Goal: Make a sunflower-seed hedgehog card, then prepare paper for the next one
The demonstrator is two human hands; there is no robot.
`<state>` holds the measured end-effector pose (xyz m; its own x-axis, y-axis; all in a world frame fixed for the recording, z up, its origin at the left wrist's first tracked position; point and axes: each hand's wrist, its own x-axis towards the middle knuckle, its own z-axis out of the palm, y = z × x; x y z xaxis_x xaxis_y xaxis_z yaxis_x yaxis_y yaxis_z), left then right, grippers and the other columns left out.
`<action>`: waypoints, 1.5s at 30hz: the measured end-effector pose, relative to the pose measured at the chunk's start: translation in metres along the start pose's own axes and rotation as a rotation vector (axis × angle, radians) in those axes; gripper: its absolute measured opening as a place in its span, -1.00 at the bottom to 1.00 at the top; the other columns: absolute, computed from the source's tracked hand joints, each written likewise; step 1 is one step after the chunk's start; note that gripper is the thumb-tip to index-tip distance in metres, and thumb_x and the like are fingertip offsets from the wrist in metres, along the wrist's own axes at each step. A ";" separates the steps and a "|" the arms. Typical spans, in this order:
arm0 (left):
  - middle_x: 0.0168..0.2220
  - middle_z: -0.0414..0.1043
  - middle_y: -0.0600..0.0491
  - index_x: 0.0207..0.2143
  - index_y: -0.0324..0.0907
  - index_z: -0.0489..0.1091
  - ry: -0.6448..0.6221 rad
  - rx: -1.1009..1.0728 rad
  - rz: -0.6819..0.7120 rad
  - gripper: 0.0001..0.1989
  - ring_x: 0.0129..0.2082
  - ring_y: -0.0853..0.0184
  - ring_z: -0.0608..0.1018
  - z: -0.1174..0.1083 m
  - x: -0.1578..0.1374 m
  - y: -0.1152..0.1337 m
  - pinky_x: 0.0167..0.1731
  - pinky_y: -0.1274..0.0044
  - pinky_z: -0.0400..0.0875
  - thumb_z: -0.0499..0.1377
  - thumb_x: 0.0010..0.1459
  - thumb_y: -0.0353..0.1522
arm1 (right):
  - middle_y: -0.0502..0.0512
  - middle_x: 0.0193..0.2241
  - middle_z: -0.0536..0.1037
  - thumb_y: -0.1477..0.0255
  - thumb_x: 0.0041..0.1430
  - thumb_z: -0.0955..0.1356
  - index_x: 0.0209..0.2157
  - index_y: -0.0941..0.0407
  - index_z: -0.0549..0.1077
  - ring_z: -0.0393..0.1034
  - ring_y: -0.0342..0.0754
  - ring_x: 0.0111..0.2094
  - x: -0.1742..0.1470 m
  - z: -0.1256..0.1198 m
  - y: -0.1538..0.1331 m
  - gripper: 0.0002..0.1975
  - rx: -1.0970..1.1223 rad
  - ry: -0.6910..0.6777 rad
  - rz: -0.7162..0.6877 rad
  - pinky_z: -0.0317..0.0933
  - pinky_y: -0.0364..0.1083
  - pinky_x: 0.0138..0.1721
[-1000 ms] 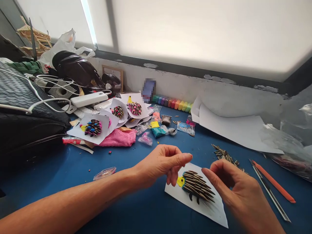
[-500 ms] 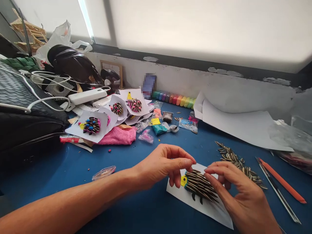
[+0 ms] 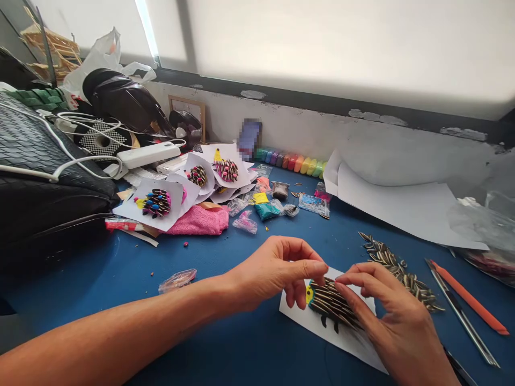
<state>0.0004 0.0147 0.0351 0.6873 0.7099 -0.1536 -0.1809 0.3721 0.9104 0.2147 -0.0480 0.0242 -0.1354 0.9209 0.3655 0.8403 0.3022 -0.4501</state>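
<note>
My left hand (image 3: 287, 273) hovers over the upper edge of a small white card (image 3: 289, 311), thumb and forefinger pinched together. A tiny reddish spot shows at those fingertips, too small to name. Just right of it, my right hand (image 3: 396, 316) is also closed in a pinch; whatever it holds, if anything, cannot be made out. Beneath both hands lies a hedgehog figure (image 3: 333, 303) on the card, with striped sunflower seeds as spines, a yellow face edged in teal, and dark feet. My right hand hides the card's right part.
Loose sunflower seeds (image 3: 396, 268) lie beyond my right hand, beside an orange tool (image 3: 469, 297) and a craft knife (image 3: 462, 316). Finished hedgehog cards (image 3: 156, 201) rest near a pink towel (image 3: 201, 220). Bagged clay (image 3: 267, 209) and white paper sheets (image 3: 402, 203) sit farther back.
The view has shifted slightly, so the scene sits a little further right. My hands have come slightly closer together above the hedgehog, both still pinched.
</note>
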 end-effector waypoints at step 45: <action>-0.23 0.54 0.00 -0.04 -0.22 0.41 0.055 0.351 0.079 -0.67 -0.44 0.39 0.53 0.003 -0.001 0.005 -0.44 0.53 0.40 0.23 0.18 -0.27 | -0.05 -0.31 0.63 0.23 0.13 0.44 -0.20 -0.13 0.61 0.55 -0.06 -0.31 -0.007 -0.024 -0.001 -0.83 0.172 0.130 0.103 0.44 -0.19 -0.39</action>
<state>0.0007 0.0141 0.0406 0.6399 0.7633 -0.0891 0.0273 0.0933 0.9953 0.2276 -0.0603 0.0420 0.0244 0.9132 0.4068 0.7428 0.2558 -0.6187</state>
